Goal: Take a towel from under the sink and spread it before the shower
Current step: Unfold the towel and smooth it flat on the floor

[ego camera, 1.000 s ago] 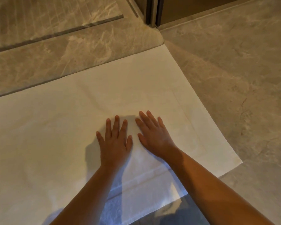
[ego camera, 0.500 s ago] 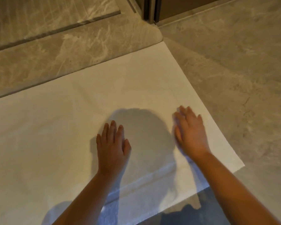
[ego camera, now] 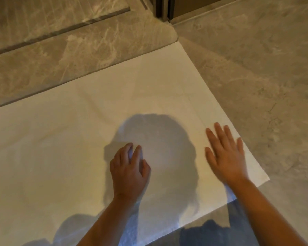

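A white towel (ego camera: 64, 142) lies spread flat on the marble floor, its far edge along the raised stone shower threshold (ego camera: 82, 48). My left hand (ego camera: 130, 173) rests on the towel's middle with the fingers slightly curled and holds nothing. My right hand (ego camera: 226, 155) lies flat, fingers apart, near the towel's right edge. A head-shaped shadow falls on the towel between the two hands.
Grey marble floor (ego camera: 256, 71) stretches to the right of the towel. A dark metal door frame (ego camera: 163, 8) stands at the top, at the threshold's right end. A drain slot (ego camera: 60, 31) runs along the shower floor beyond the threshold.
My right hand has slid from beside the left hand out to the towel's right edge. My left hand stayed near the middle and its fingers have curled a little.
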Demonstrator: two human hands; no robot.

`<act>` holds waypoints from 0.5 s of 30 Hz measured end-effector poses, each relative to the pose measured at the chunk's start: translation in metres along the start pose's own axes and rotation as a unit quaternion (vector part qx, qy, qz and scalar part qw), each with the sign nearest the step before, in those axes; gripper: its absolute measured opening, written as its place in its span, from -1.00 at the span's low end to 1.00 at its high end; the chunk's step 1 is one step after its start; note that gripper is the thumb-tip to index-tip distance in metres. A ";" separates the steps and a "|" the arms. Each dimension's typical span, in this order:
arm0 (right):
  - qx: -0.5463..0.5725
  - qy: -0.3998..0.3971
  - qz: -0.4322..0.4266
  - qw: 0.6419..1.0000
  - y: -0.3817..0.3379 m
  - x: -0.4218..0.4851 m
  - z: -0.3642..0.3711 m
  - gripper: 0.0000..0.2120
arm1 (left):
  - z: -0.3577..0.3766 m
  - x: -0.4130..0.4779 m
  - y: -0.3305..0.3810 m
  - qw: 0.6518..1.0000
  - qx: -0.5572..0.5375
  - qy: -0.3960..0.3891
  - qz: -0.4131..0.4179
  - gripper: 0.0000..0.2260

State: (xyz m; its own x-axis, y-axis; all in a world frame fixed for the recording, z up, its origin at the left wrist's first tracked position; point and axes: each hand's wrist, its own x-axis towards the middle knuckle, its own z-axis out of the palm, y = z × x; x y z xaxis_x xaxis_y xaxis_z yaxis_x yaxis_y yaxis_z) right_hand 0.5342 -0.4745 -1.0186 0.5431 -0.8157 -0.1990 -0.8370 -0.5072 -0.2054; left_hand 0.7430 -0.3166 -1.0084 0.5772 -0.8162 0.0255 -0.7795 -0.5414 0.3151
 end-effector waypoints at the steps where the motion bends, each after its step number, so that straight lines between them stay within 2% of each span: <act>1: 0.003 0.000 0.017 1.000 0.008 -0.003 -0.002 -0.43 | 0.000 0.000 0.000 1.000 0.000 -0.001 -0.001 -0.65; 5: 0.038 0.037 0.082 0.995 0.007 -0.017 -0.010 -0.44 | 0.001 -0.001 -0.001 1.000 0.002 -0.004 -0.004 -0.66; 7: 0.040 0.045 0.051 0.997 -0.014 -0.031 -0.008 -0.45 | 0.001 -0.001 0.000 1.000 -0.002 -0.009 -0.010 -0.66; 10: 0.007 0.002 -0.041 0.999 -0.031 -0.052 0.003 -0.39 | -0.002 -0.001 0.001 1.000 -0.004 -0.022 -0.017 -0.65; 11: 0.000 -0.009 -0.036 0.999 -0.026 -0.053 0.004 -0.36 | -0.004 -0.001 0.001 0.999 -0.006 -0.028 -0.017 -0.65; 13: 0.008 -0.029 0.026 0.999 -0.006 -0.051 0.001 -0.35 | -0.008 0.000 0.000 0.999 -0.023 -0.039 -0.015 -0.64; 15: 0.021 -0.008 0.079 0.997 0.011 -0.046 -0.007 -0.33 | -0.012 0.000 -0.007 0.997 -0.057 -0.045 -0.004 -0.64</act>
State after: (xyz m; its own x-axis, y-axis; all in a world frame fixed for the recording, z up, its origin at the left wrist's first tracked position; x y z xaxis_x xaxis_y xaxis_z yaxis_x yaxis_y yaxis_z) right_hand 0.5000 -0.4448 -1.0047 0.4065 -0.8796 -0.2469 -0.9086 -0.3608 -0.2106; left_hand 0.7514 -0.3099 -0.9989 0.5546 -0.8299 -0.0606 -0.7396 -0.5250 0.4210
